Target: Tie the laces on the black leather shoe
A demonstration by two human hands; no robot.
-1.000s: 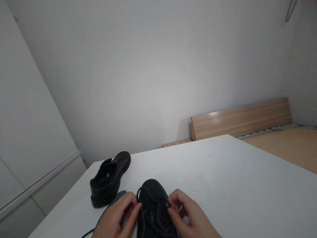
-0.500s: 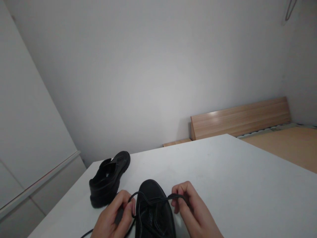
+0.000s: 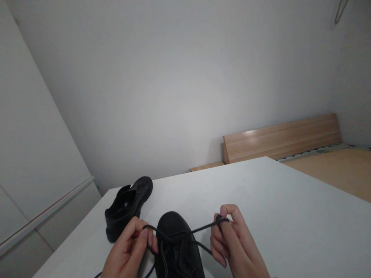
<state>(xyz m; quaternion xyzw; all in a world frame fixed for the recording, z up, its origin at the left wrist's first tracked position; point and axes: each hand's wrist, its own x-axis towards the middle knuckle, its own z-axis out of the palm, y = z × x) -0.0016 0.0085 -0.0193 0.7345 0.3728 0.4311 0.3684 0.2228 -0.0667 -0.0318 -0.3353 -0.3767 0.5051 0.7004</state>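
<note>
Both hands have drawn apart, the left hand (image 3: 130, 249) and right hand (image 3: 232, 241) each pinched on the black lace (image 3: 188, 233) above the near shoe (image 3: 176, 251) on the white table (image 3: 275, 216).

Black lace-up shoe (image 3: 176, 251) on the white table, toe pointing away, its black lace (image 3: 185, 233) stretched taut sideways.

Bare home rm; white table (image 3: 261, 200); wood bed frame (image 3: 281, 141); plain walls.
</note>
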